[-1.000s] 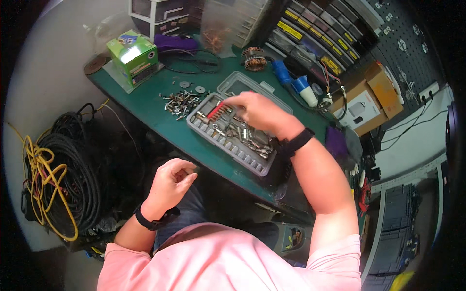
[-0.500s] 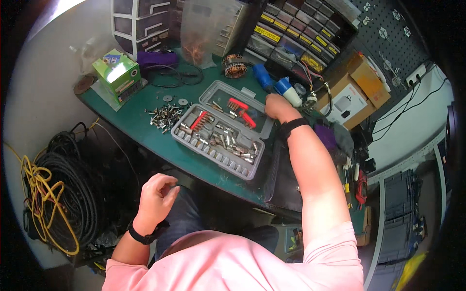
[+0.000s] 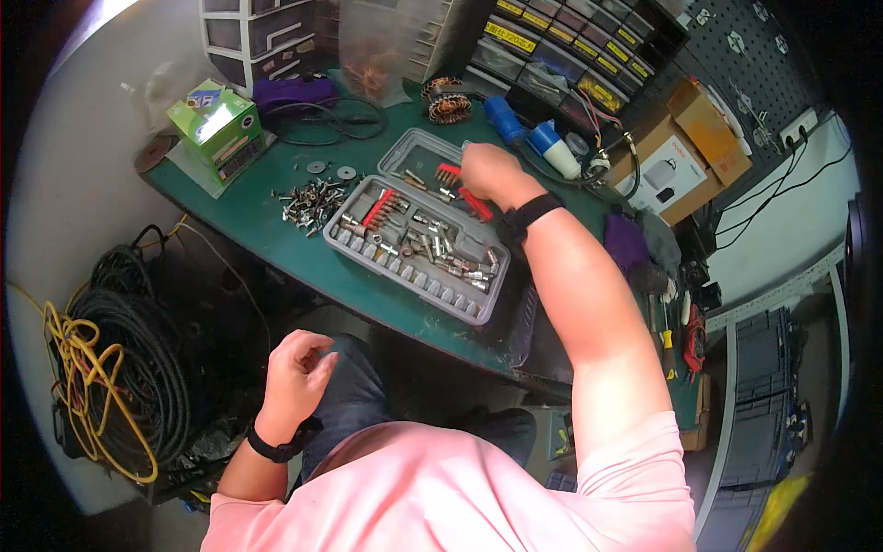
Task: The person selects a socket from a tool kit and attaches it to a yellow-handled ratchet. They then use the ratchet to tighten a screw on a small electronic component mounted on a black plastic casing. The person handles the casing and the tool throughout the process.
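On the bench sits an open grey socket set case [image 3: 416,296], its lid laid back on the far side. Loose sockets [image 3: 441,253] and a red bit holder [image 3: 376,210] with bits lie in the near half. The lid holds another red bit holder [image 3: 475,206] and several bits. My right hand [image 3: 492,173] is over the lid's far right part, beside the red holders. Its fingers are bent down and hidden behind the back of the hand. My left hand [image 3: 296,379] hovers over my lap, fingers loosely curled, thumb apart, with nothing visible in it.
Left of the case lie a heap of screws [image 3: 313,204] and washers [image 3: 346,173]. A green box [image 3: 216,133] stands at the far left. Behind are a copper-wound motor stator [image 3: 447,101], blue plugs [image 3: 552,147], drawer cabinets [image 3: 552,46] and a cardboard box [image 3: 681,166]. Coiled cables [image 3: 138,368] hang at left.
My right hand has moved left, from beside the blue plug to over the case lid. The view has shifted slightly; my left hand stays over my lap.
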Available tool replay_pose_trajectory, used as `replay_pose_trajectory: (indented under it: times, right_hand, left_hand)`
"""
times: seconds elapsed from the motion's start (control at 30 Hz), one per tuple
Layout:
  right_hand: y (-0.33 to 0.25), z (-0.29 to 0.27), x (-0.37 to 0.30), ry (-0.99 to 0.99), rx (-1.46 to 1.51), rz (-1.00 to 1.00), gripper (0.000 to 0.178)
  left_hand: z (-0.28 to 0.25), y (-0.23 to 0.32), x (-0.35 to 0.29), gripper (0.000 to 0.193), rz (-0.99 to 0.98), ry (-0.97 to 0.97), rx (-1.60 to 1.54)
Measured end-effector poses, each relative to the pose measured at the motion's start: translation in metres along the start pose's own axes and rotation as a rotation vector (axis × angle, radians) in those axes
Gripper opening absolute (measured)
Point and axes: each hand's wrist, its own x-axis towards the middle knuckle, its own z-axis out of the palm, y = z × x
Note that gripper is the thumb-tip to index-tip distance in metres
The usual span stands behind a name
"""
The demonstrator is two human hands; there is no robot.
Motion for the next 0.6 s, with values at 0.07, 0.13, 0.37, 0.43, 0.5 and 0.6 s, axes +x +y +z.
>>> replay_pose_trajectory:
  times: [0.07, 0.13, 0.37, 0.43, 0.5, 0.6]
  right_hand:
    - [0.005, -0.004, -0.002, 0.038, 0.035, 0.037, 0.022]
    - [-0.001, -0.013, -0.013, -0.017, 0.109, -0.052, 0.023]
    - [-0.04, -0.016, -0.087, -0.115, 0.13, -0.31, 0.022]
    - [-0.042, -0.014, -0.097, -0.147, 0.103, -0.313, 0.022]
    - [-0.036, -0.009, -0.105, -0.139, 0.104, -0.32, 0.022]
    - [-0.031, -0.01, -0.115, -0.17, 0.093, -0.294, 0.023]
  left_hand:
    - [0.0, -0.001, 0.002, 0.017, 0.022, 0.007, 0.007]
    - [0.001, -0.005, 0.003, 0.017, 0.017, 0.011, -0.012]
    - [0.005, -0.005, 0.003, 0.017, 0.01, -0.003, -0.015]
    - [0.005, -0.004, 0.004, 0.017, 0.012, -0.002, -0.018]
    - [0.004, -0.002, 0.004, 0.016, 0.016, 0.006, -0.02]
    - [0.004, -0.002, 0.003, 0.016, -0.002, 0.009, -0.008]
